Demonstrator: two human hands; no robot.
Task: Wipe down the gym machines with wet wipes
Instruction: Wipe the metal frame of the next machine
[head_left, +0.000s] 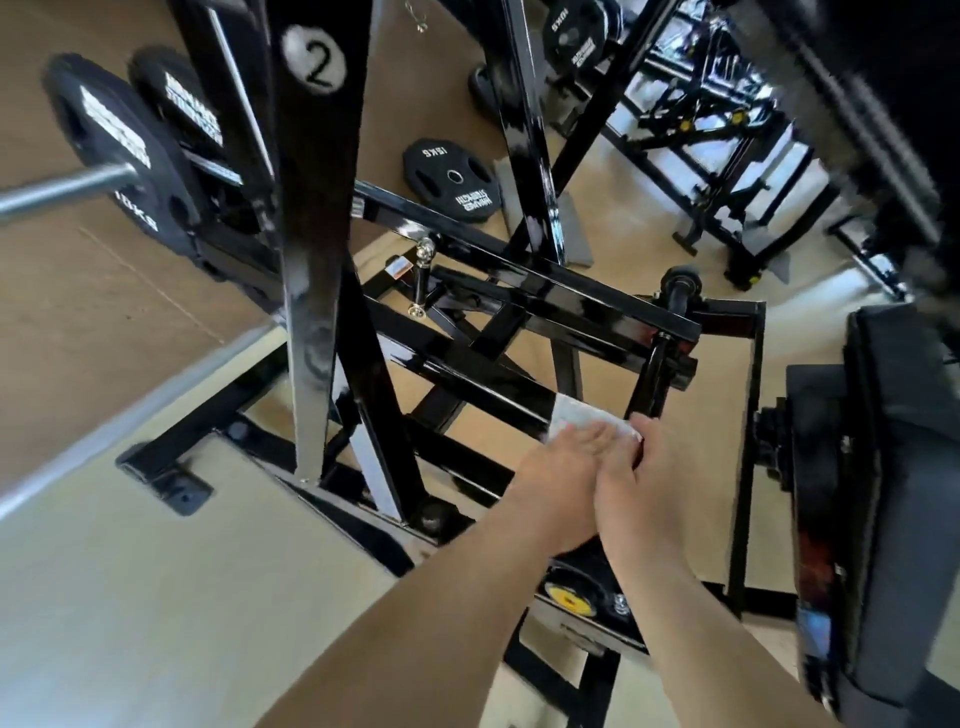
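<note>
A white wet wipe (584, 417) lies wrapped over a slanted black bar (467, 369) of the gym machine, low in its frame. My left hand (563, 467) lies flat on the wipe with fingers stretched out, pressing it against the bar. My right hand (649, 470) sits right beside it, touching it, with its fingers curled over the wipe's right end and the bar. Both forearms reach in from the bottom of the view. The part of the wipe under my hands is hidden.
A black upright marked "2" (317, 67) rises at left, next to weight plates (111, 140) on a steel sleeve. A loose plate (451, 179) leans by the wall. A padded seat (893, 467) stands at right. More black machines (727, 130) fill the back right.
</note>
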